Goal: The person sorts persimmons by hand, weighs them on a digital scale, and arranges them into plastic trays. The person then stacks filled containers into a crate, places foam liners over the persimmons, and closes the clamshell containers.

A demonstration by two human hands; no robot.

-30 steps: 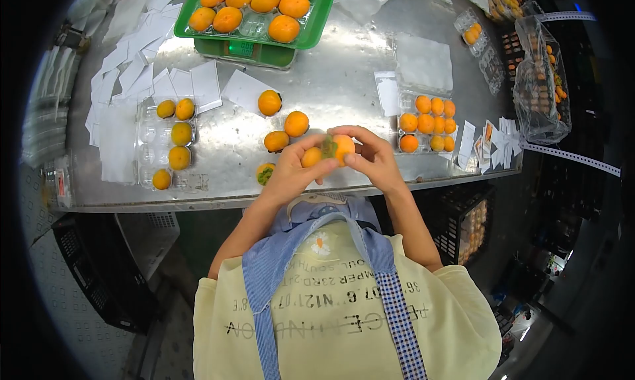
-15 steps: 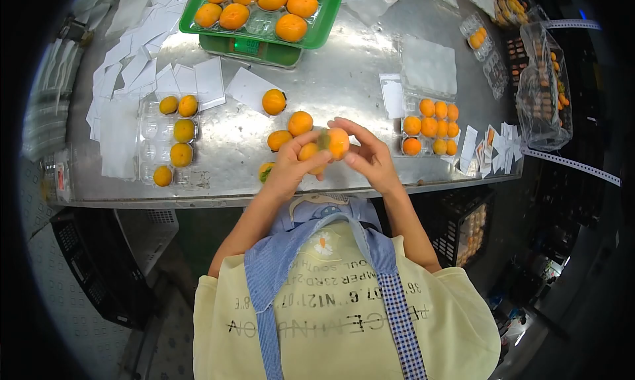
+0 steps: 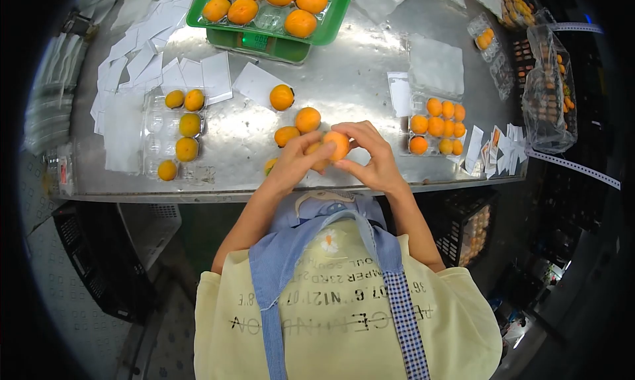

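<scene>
Near the front edge of the metal table, my right hand (image 3: 374, 158) pinches an orange persimmon (image 3: 337, 144) between thumb and fingers. My left hand (image 3: 295, 163) is closed around a second persimmon (image 3: 320, 156), partly hidden by its fingers, and it meets the first fruit. Loose persimmons lie beside and beyond my left hand: one (image 3: 307, 119) just past it, another (image 3: 286, 136) to its left, and one (image 3: 270, 166) half covered by the wrist. Farther back, a persimmon (image 3: 282, 97) sits by a white card.
A partly filled clear tray (image 3: 155, 125) stands at left, a fuller tray of persimmons (image 3: 435, 126) at right. At the back, a green tray (image 3: 339, 24) of fruit rests on a scale (image 3: 291, 52). White cards (image 3: 215, 76) are strewn at left; black crates stand below the table.
The persimmon in my right hand has been turned; its green leafy top, visible before, no longer shows. The view has shifted slightly. Both hands stay close together.
</scene>
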